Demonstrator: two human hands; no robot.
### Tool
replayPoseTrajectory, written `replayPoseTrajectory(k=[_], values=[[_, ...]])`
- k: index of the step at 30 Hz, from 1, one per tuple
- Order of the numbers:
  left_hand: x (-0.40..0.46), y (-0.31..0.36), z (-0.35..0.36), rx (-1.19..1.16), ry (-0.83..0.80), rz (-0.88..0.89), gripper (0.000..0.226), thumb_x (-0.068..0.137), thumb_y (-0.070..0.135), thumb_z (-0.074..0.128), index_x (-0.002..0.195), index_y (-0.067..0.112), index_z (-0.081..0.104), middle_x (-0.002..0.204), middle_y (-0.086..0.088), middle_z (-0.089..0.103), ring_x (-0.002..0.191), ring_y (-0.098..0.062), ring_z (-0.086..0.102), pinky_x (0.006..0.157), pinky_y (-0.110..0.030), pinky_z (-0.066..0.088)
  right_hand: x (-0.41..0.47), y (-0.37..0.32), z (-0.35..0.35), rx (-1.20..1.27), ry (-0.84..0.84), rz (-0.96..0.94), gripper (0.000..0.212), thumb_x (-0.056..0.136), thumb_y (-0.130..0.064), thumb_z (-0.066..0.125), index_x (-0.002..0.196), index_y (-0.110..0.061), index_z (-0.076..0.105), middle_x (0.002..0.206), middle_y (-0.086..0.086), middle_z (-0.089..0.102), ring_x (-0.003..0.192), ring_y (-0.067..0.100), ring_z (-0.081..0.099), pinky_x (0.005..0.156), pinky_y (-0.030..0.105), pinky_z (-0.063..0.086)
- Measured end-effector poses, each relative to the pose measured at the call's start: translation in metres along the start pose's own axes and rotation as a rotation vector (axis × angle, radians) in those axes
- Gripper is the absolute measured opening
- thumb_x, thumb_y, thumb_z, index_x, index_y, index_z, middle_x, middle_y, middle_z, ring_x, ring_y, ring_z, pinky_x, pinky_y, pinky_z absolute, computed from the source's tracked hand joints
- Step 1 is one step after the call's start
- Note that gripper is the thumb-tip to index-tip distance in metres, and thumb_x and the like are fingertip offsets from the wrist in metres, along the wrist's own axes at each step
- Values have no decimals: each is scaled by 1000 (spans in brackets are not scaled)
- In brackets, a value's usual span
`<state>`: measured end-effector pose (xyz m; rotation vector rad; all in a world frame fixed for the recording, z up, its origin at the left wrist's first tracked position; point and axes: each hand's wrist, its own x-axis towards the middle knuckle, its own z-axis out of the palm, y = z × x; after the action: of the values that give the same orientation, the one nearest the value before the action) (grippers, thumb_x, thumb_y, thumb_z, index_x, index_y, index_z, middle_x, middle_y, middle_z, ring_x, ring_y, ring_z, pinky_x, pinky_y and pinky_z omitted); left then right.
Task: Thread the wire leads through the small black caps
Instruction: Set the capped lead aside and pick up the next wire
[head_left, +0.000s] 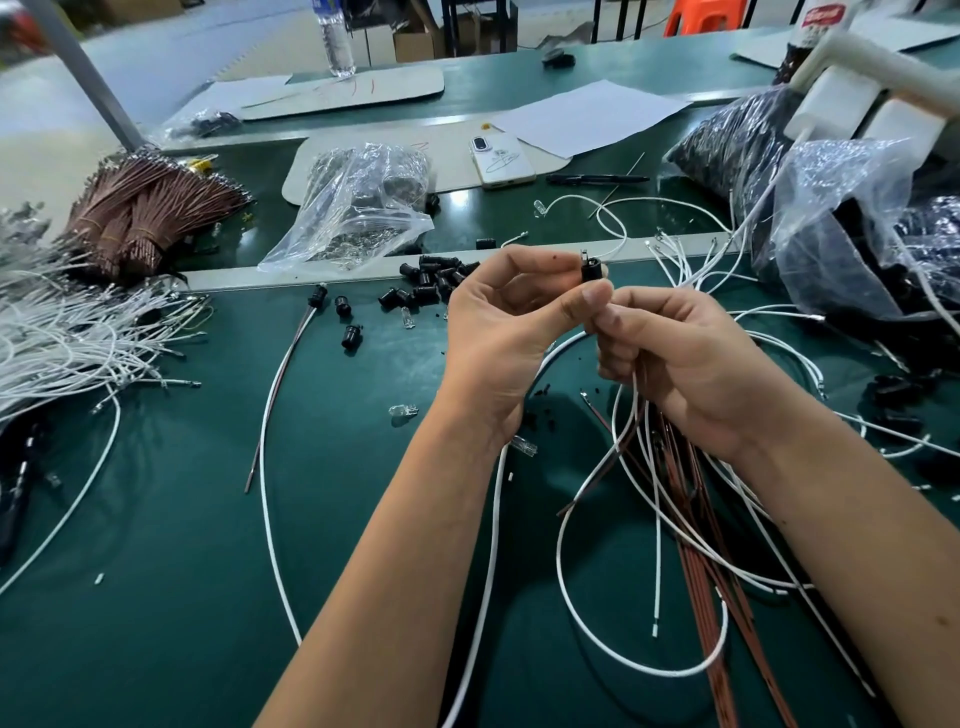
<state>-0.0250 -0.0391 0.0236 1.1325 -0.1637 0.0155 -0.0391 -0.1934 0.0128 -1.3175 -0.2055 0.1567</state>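
Head view: a small black cap (589, 271) pinched between both hands above the green desk (182, 493)

Left hand (498, 332) pinches the cap with thumb and forefinger; right hand (675, 358) grips white and brown wire leads (636, 415) just beneath it, the leads trailing down onto the desk. Loose black caps (436, 283) lie scattered beyond, near a clear plastic bag (358, 208)
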Motion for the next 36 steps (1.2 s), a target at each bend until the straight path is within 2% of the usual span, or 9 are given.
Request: replayPoseTrajectory(k=[4,12,19,24,29,31,34,36], values=[[-1,2,1,-27,3,16,26,68,-6,81,84,9,67,82,-13,71,85,-26,68,84,-34,58,1,1,-2,15,-12,49,14,84,-21,69,80,-8,70,60,-4,51,58,11,42,64,27,35],[-1,3,0,-50,-1,48,30,62,0,81,87,8,66,77,-7,71,77,-18,68,77,-27,56,0,0,-4,1,-26,92,14,80,-26,74,78,-12,75,63,2,50,59,14,44,65,27,38],[2,0,-3,-46,17,76,29,65,-7,83,84,9,69,93,-22,70,83,-26,69,81,-32,56,-3,-4,-3,-99,-6,87,17,75,-31,76,78,-15,79,70,3,63,63,13,58,63,24,50],[3,-3,-4,-36,12,117,28,66,-12,81,82,8,70,83,-18,71,78,-24,68,76,-30,57,-1,-2,-3,-185,15,-2,14,78,-27,78,80,-14,81,71,5,68,65,14,64,62,24,56],[4,-4,-5,36,-22,163,31,68,-17,80,86,6,69,78,-9,73,71,-14,69,71,-26,57,0,2,-7,-270,63,-58,26,74,-36,82,86,-12,82,74,10,73,70,19,68,67,28,60],[4,-3,-6,49,-43,183,32,68,-18,79,87,5,68,78,-7,73,70,-13,69,71,-26,57,1,3,-7,-305,115,-152,22,76,-35,83,90,-18,82,82,8,77,75,19,69,75,32,61],[5,-2,-7,53,-75,213,32,69,-18,79,87,6,68,78,-4,73,72,-15,69,76,-29,58,2,1,-8,-324,141,-335,12,84,-27,83,95,-23,82,91,0,79,82,12,72,78,24,57],[5,-2,-7,47,-93,218,33,69,-19,78,87,7,68,79,-5,74,72,-15,69,77,-30,59,2,0,-7,-346,138,-391,9,86,-23,83,95,-23,81,92,-1,79,84,14,73,77,22,56]])
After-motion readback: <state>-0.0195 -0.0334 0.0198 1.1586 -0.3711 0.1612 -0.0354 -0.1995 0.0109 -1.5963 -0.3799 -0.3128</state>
